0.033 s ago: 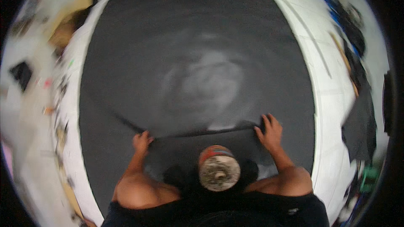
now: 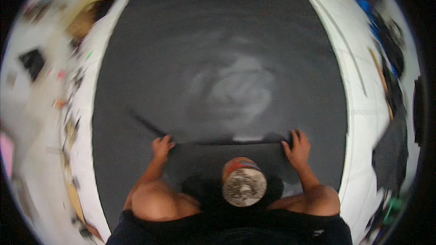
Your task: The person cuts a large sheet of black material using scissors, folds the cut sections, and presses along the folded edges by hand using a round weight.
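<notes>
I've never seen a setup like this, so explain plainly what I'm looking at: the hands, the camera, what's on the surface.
There is no machine here, just a person's bare hands. The view comes from the left of two wide fisheye cameras worn on the head, looking down, so straight edges bend near the rim. A large dark sheet lies over a white surface. The left hand and right hand touch the sheet at either end of a dark crease; whether they pinch it is unclear. Nearer the body is a pale-topped round object I can't identify.
</notes>
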`<state>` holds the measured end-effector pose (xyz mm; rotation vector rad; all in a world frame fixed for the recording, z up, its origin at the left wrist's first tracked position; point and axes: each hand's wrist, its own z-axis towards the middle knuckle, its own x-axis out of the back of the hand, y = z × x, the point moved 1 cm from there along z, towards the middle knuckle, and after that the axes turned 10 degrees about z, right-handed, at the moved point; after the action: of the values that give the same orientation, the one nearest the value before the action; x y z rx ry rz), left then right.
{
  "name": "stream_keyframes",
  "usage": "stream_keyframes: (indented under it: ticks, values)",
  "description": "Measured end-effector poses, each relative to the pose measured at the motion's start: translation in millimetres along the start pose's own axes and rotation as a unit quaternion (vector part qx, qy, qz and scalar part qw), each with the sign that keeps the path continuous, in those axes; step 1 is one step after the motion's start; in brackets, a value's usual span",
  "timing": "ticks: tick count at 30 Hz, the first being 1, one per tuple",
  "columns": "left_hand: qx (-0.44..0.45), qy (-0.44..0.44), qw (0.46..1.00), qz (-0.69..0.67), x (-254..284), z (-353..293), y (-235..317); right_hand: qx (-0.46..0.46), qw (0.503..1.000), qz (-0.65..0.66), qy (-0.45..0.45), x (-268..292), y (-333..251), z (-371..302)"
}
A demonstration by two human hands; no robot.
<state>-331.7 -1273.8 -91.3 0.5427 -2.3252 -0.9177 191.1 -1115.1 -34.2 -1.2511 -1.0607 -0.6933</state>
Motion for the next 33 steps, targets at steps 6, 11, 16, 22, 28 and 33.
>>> stream_keyframes:
  ticks: [6, 11, 16, 22, 28, 33]
  values:
    - [0.055, 0.109, 0.979, -0.162, 14, 14, 16, 0.018, 0.999, 0.014, -0.043, -14, 31, 1]
    - [0.061, 0.306, 0.925, -0.219, 113, 77, 6, 0.060, 0.994, 0.049, -0.082, -16, 43, 6]
    - [0.043, 0.415, 0.909, -0.020, 183, 117, -16, 0.056, 0.988, 0.027, -0.139, -22, 45, 14]
    - [0.093, 0.422, 0.901, 0.029, 148, 102, 14, 0.019, 0.987, 0.016, -0.156, -1, 56, 18]
    - [0.068, 0.457, 0.883, 0.081, 171, 98, 8, 0.006, 0.983, 0.032, -0.179, -6, 41, 17]
    - [0.064, 0.468, 0.849, 0.238, 146, 80, 24, 0.013, 0.983, -0.012, -0.184, 1, 44, 14]
